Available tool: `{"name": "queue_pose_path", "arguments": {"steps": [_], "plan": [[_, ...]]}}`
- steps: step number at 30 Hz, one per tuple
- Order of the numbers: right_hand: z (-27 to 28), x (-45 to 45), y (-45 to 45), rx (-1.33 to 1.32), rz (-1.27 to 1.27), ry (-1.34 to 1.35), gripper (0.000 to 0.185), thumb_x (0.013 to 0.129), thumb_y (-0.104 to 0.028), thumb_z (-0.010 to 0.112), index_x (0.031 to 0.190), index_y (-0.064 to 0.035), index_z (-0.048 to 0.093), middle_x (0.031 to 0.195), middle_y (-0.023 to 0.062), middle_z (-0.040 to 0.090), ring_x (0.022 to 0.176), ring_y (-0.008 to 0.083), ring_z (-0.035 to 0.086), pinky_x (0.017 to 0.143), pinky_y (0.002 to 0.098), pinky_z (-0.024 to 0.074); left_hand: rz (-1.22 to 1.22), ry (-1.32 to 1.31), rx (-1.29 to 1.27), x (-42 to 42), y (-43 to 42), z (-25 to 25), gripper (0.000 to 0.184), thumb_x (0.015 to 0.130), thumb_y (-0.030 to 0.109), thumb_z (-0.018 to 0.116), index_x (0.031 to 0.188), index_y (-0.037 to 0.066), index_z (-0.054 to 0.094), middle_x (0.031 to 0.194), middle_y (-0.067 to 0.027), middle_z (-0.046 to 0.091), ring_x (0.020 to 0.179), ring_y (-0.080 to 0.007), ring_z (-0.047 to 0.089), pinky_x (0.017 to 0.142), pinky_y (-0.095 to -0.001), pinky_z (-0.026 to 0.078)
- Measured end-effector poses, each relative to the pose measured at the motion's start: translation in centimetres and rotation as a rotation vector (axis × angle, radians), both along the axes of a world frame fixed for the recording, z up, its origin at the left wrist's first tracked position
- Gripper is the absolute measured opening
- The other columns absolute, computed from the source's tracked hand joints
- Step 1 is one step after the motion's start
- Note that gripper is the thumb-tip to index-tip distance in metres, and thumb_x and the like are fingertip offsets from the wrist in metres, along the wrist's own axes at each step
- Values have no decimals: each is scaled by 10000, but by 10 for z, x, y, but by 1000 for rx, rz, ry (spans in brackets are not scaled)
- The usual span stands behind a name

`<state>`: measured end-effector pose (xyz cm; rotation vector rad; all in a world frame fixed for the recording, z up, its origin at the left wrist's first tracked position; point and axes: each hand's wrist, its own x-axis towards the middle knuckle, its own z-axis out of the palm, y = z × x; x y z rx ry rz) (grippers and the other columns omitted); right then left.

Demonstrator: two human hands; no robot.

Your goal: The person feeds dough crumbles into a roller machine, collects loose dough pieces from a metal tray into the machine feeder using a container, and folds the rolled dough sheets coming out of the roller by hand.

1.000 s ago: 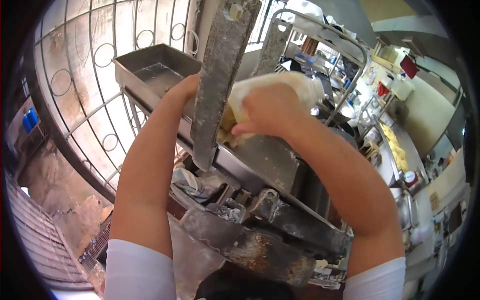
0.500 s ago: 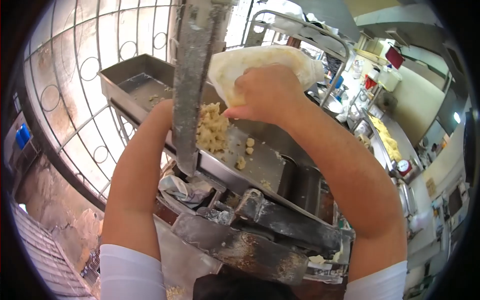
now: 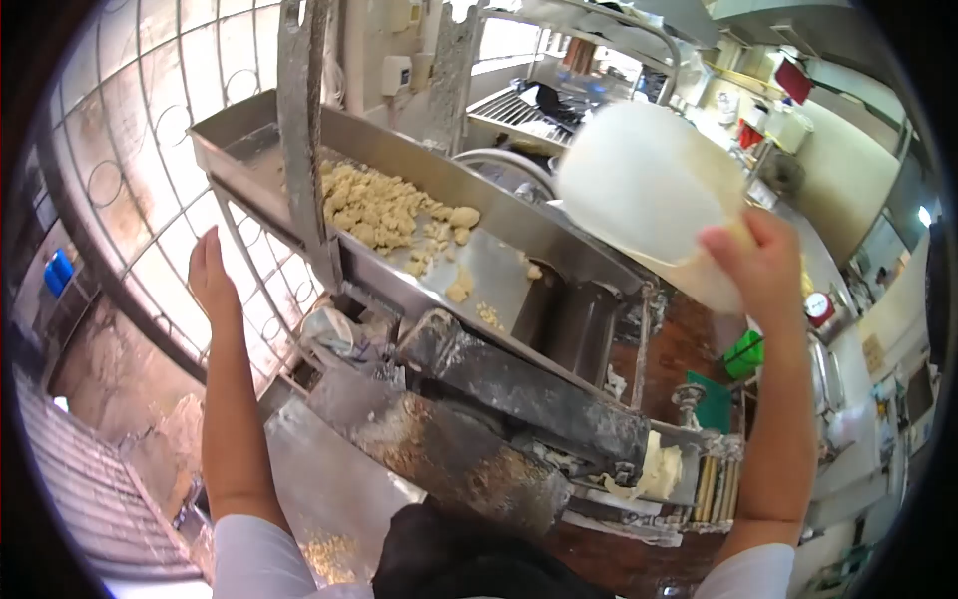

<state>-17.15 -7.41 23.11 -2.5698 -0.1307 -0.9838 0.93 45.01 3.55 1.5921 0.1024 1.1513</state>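
Note:
My right hand grips the rim of a white, translucent plastic tub, which is tilted at the right above the trough's end. Pale residue streaks the tub's wall. My left hand is free at the left, its fingers stretched out, beside the trough's outer side and in front of the window bars. Crumbly yellowish dough lies heaped in the long metal trough, with smaller bits scattered toward the dark roller opening.
A floury metal post rises across the trough. Nearer me are worn machine plates and a floury bar. The barred window borders the left. At the right stand a green bin and a counter with a red scale.
The tub has swung from over the trough to the right in my right hand. My left hand has come out from behind the post to the left. More dough lies spread in the trough.

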Motion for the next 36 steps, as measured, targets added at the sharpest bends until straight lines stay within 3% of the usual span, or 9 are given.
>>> {"name": "queue_pose_path", "arguments": {"steps": [4, 6, 7, 9, 12, 16, 22, 30, 36], "plan": [[-33, -42, -104, 567, 68, 46, 401, 823, -494, 639, 779, -100, 581, 603, -55, 504, 505, 60, 460, 465, 238, 355, 120, 538, -239, -126, 79, -176, 304, 895, 313, 507, 844, 38, 627, 722, -48, 567, 689, -151, 533, 635, -300, 431], [-48, -50, -127, 827, 140, -13, 414, 848, -514, 591, 888, -103, 581, 674, -40, 529, 520, 55, 458, 482, 209, 350, 157, 603, 95, -216, 86, -272, 278, 870, 331, 519, 691, 118, 534, 583, 7, 489, 430, -110, 417, 380, -263, 314], [-53, -56, -131, 952, 127, -53, 429, 857, -523, 571, 934, -101, 578, 712, -31, 541, 522, 56, 455, 486, 200, 345, 140, 714, -477, -267, 49, -281, 249, 852, 334, 534, 690, 146, 521, 564, 15, 466, 394, -105, 385, 348, -261, 288], [-68, -59, -161, 1016, 263, -1, 448, 897, -532, 508, 988, -97, 562, 732, -23, 544, 512, 67, 444, 465, 210, 328, -24, 988, -727, -355, 24, -352, 196, 833, 318, 552, 756, 144, 507, 566, 2, 436, 420, -116, 407, 349, -259, 305], [-82, -69, -174, 1134, 447, 110, 500, 939, -560, 402, 1018, -92, 560, 686, -22, 551, 495, 78, 447, 448, 220, 325, -133, 1665, -462, -448, -56, -375, 411, 819, 402, 606, 991, 29, 612, 803, -139, 599, 654, -240, 566, 520, -364, 467], [-74, -58, -185, 1174, 641, 203, 558, 929, -565, 394, 1134, -67, 540, 808, 18, 597, 524, 94, 451, 488, 223, 363, -555, 1575, 104, -516, -116, -377, 472, 790, 468, 642, 880, 6, 668, 742, -136, 624, 598, -253, 599, 474, -375, 489], [-21, -48, -111, 923, 1069, 367, 556, 870, -502, 512, 1129, -12, 555, 940, 78, 602, 772, 157, 492, 637, 292, 433, -394, 1515, 36, -548, -124, -393, 463, 819, 460, 615, 857, 2, 676, 656, -137, 608, 505, -272, 600, 442, -412, 499], [39, -70, 84, 102, 1530, 541, 591, 791, -419, 670, 1122, 61, 575, 1117, 157, 609, 1102, 240, 547, 836, 386, 526, -104, 1582, -192, -579, -107, -426, 449, 809, 439, 621, 886, 4, 699, 758, -177, 661, 704, -303, 659, 607, -422, 525], [-4, -126, 306, -778, 1021, 332, 423, 677, -369, 731, 778, 26, 619, 682, 119, 564, 639, 208, 560, 635, 329, 445, 233, 1465, -313, -611, -61, -437, 445, 819, 426, 580, 841, -3, 695, 817, -233, 665, 823, -362, 649, 758, -428, 485]]}}
